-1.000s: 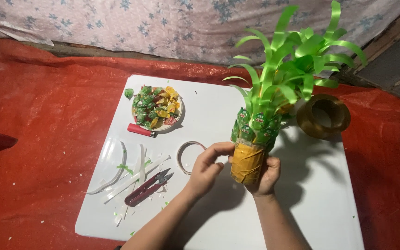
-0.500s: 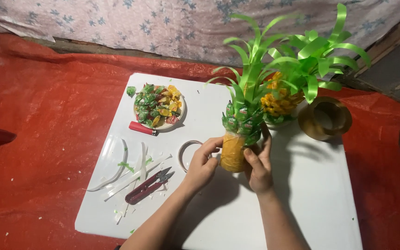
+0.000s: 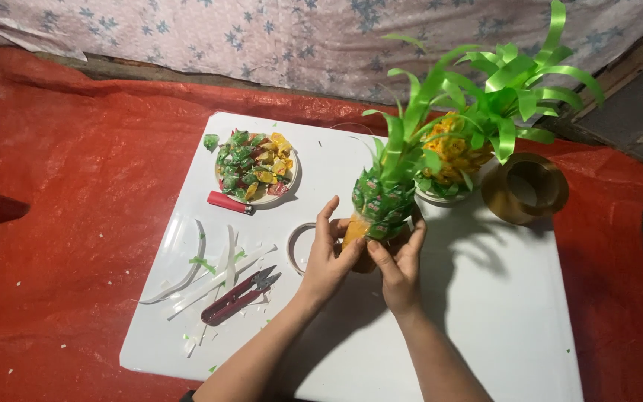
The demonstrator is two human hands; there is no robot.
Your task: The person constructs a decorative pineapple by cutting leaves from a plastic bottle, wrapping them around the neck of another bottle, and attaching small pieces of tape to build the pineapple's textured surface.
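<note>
Head view: both hands (image 3: 366, 257) have lowered the candy pineapple (image 3: 381, 201) (tilted).

White worktop (image 3: 485, 313) on red sheet (image 3: 76, 186); green-leaved, yellow-and-green candy pineapple (image 3: 381, 205); red lighter (image 3: 230, 202); floral-patterned pale cloth (image 3: 262, 37), upper frame.

Our left hand (image 3: 327, 257) and right hand (image 3: 398, 262) meet in front of us, palms facing, fingers curled inward, both forearms angling up from below.
</note>
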